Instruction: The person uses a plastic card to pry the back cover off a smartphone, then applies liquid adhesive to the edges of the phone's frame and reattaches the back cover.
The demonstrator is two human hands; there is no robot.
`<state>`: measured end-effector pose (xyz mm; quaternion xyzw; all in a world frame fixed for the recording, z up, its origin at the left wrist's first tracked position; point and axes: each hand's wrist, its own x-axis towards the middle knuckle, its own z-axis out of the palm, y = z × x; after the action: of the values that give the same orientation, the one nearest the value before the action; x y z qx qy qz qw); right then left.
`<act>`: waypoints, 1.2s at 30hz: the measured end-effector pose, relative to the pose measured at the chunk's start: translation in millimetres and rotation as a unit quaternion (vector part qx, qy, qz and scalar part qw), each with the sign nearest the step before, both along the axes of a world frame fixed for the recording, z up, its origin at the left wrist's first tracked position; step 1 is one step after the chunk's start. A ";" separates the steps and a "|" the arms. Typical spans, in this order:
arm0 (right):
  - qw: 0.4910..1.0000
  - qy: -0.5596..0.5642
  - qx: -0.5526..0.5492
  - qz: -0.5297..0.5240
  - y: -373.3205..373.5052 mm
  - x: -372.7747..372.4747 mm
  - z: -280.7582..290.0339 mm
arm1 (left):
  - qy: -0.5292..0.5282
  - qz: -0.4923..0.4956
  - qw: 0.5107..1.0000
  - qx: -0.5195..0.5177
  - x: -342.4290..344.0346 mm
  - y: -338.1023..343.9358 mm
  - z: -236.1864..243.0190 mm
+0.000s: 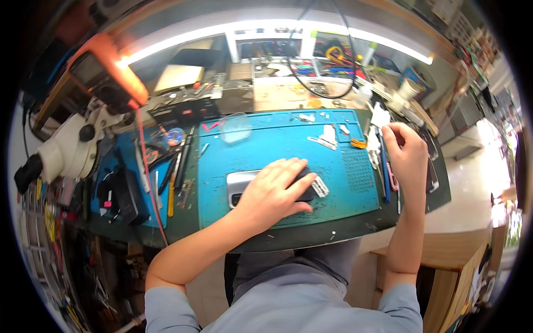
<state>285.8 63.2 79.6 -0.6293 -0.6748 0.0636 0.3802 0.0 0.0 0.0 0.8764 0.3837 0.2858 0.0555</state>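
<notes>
My left hand [272,191] lies palm down over a silver and black device [240,183] on the blue work mat [222,216]. Its fingers are stretched out and its thumb stands apart; much of the device is hidden beneath it. A small perforated metal piece [320,187] rests by the device's right end. My right hand [406,149] is raised at the mat's right side, above a row of slim tools. Its fingertips are pinched together, and whatever they hold is too small to make out. A blue-handled tool [385,176] lies just below that hand.
White parts [327,136] and an orange piece [358,144] lie on the mat's far right, with a clear plastic dish [236,129] at the far left. Hand tools and a black box [129,194] are at left, beside a white microscope [66,150]. A cable loop [353,55] hangs ahead.
</notes>
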 end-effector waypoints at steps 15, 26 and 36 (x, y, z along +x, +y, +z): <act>0.982 -0.004 -0.039 0.183 -7.4 -27.4 -32.5 | -0.151 -0.010 0.968 0.201 -3.7 -5.0 -0.4; 0.973 -0.018 0.106 0.203 11.2 -67.2 -43.3 | -0.155 -0.038 0.969 0.188 -10.9 -8.5 -0.7; 0.979 0.043 0.103 0.168 12.7 -39.0 -46.7 | -0.094 -0.082 0.986 0.108 -19.4 -2.7 28.6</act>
<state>246.8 75.9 33.0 -0.4610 -0.7567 0.0840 0.4558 -19.4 -2.7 28.6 0.8750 0.2702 0.4011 0.0195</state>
